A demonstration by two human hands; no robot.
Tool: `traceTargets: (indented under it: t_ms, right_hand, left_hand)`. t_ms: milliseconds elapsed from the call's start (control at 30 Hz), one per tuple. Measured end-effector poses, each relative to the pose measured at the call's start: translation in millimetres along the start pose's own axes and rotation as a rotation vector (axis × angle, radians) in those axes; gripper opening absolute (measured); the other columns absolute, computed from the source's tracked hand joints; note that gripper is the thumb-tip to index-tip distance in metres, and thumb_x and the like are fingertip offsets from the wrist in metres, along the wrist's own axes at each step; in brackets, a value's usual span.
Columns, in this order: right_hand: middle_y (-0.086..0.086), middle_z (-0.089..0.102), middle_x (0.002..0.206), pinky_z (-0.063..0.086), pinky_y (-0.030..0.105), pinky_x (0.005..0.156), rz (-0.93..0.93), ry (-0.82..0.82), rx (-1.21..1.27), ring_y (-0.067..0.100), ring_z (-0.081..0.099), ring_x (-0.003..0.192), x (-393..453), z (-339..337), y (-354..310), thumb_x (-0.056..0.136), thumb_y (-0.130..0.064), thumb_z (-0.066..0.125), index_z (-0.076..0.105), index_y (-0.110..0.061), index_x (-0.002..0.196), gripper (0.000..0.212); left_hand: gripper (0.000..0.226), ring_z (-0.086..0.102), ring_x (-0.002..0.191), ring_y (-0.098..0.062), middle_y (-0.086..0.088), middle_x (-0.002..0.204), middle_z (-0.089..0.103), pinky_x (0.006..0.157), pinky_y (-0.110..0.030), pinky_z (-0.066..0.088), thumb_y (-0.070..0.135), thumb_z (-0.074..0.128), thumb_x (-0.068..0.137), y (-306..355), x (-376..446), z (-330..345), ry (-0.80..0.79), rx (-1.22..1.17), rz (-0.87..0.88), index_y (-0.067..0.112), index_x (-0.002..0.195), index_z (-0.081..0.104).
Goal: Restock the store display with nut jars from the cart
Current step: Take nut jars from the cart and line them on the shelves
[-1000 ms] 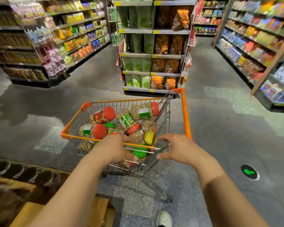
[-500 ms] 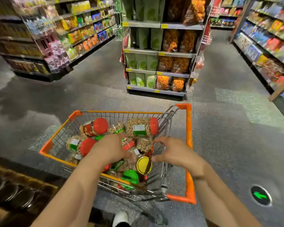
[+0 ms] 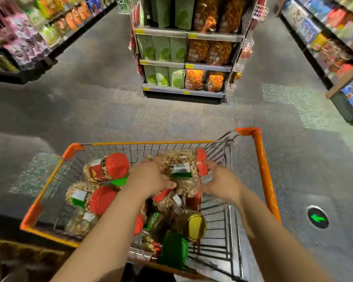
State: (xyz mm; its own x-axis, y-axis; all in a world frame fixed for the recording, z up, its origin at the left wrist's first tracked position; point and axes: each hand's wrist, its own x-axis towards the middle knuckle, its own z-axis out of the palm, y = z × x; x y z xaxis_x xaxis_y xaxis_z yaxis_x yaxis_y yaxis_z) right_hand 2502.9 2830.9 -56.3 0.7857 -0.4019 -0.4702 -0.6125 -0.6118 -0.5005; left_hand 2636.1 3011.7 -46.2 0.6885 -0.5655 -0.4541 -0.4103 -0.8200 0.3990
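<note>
Orange-rimmed wire cart (image 3: 262,171), approx. 10 nut jars piled inside, some hidden. Top jar (image 3: 181,165), red lid, lies sideways at far end. Left hand (image 3: 149,178) curls round its base end; right hand (image 3: 222,182) fingers spread by lid, contact unclear. Advice: clamp both ends, lift level. Hands: 2.

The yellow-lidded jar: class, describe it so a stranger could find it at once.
Start at the orange-rimmed cart in the aisle. Look in its near right part, below the right hand, beside a green lid. The yellow-lidded jar is the only one capped in yellow; nearby lids are red or green.
</note>
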Motion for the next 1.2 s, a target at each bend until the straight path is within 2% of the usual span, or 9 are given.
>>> traceTargets:
  t_ms: [200,333,433,633,733,867,1000,1133,1200]
  right_hand:
    - [0.017,0.054,0.144,0.046,0.043,0.107,0.127,0.05,0.021,0.037,0.053,0.131,58.1,9.8,2.5,0.074,-0.046,0.087,0.026,-0.025,0.159,0.107]
    - [0.015,0.056,0.14,0.046,0.034,0.098,0.216,0.1,0.052,0.034,0.056,0.125,80.8,22.8,10.0,0.074,-0.035,0.088,0.022,-0.028,0.16,0.109]
    - [0.011,0.065,0.133,0.044,0.026,0.086,0.254,0.102,0.083,0.029,0.062,0.119,94.7,28.2,15.8,0.079,-0.029,0.086,0.02,-0.031,0.161,0.105]
    - [0.007,0.063,0.14,0.047,0.033,0.099,0.334,0.108,0.138,0.027,0.06,0.125,119.7,41.8,24.4,0.078,-0.035,0.086,0.022,-0.022,0.16,0.105]
    - [0.001,0.065,0.136,0.046,0.026,0.09,0.348,0.105,0.198,0.022,0.063,0.12,130.9,49.0,30.4,0.078,-0.035,0.087,0.025,-0.024,0.16,0.103]
    - [-0.005,0.07,0.124,0.053,0.032,0.097,0.352,0.12,0.305,0.016,0.068,0.111,143.4,57.1,37.8,0.071,-0.034,0.092,0.027,-0.03,0.157,0.108]
    - [-0.012,0.066,0.114,0.047,0.013,0.082,0.323,0.122,0.396,0.008,0.066,0.102,146.1,58.7,38.9,0.069,-0.028,0.094,0.026,-0.031,0.157,0.11]
    - [-0.014,0.067,0.119,0.05,0.028,0.097,0.304,0.173,0.5,0.008,0.065,0.107,145.8,64.7,38.0,0.058,-0.047,0.096,0.028,-0.036,0.155,0.119]
    - [-0.015,0.068,0.117,0.052,0.032,0.101,0.32,0.198,0.612,0.006,0.067,0.105,144.4,69.0,38.8,0.058,-0.046,0.097,0.035,-0.035,0.151,0.113]
  left_hand:
    - [0.113,0.036,0.148,-0.028,-0.01,0.164,0.032,0.112,-0.034,0.036,0.054,0.084,0.076,-23.6,72.5,16.5,-0.102,-0.029,0.0,0.039,0.162,0.012]
    - [0.121,0.046,0.141,-0.032,-0.014,0.165,0.029,0.11,-0.039,0.044,0.057,0.086,0.071,-35.8,102.3,37.8,-0.177,-0.071,-0.031,0.04,0.162,0.007]
    - [0.125,0.039,0.145,-0.034,-0.015,0.166,0.023,0.114,-0.046,0.041,0.059,0.086,0.069,-42.6,120.8,48.8,-0.194,-0.089,-0.045,0.043,0.161,0.003]
    - [0.128,0.023,0.152,-0.032,-0.012,0.167,0.022,0.117,-0.047,0.033,0.058,0.086,0.07,-49.9,154.9,64.1,-0.25,-0.099,-0.002,0.04,0.161,-0.002]
    - [0.13,0.032,0.148,-0.034,-0.016,0.163,0.028,0.117,-0.048,0.036,0.058,0.088,0.067,-51.3,165.7,72.2,-0.238,-0.139,-0.018,0.042,0.161,0.0]
    - [0.127,0.048,0.135,-0.037,-0.02,0.152,0.037,0.112,-0.048,0.042,0.058,0.089,0.065,-53.5,176.4,79.9,-0.222,-0.18,-0.039,0.047,0.159,0.004]
    - [0.12,0.05,0.131,-0.034,-0.017,0.144,0.048,0.108,-0.044,0.043,0.054,0.089,0.069,-55.8,183.7,84.8,-0.169,-0.207,-0.025,0.047,0.16,0.011]
    - [0.12,0.053,0.126,-0.031,-0.012,0.138,0.055,0.102,-0.044,0.047,0.058,0.089,0.064,-56.5,181.9,87.1,-0.115,-0.201,-0.029,0.05,0.157,0.015]
    - [0.118,0.054,0.126,-0.031,-0.011,0.138,0.054,0.1,-0.043,0.047,0.06,0.088,0.064,-54.1,176.5,87.0,-0.087,-0.163,-0.026,0.05,0.157,0.015]
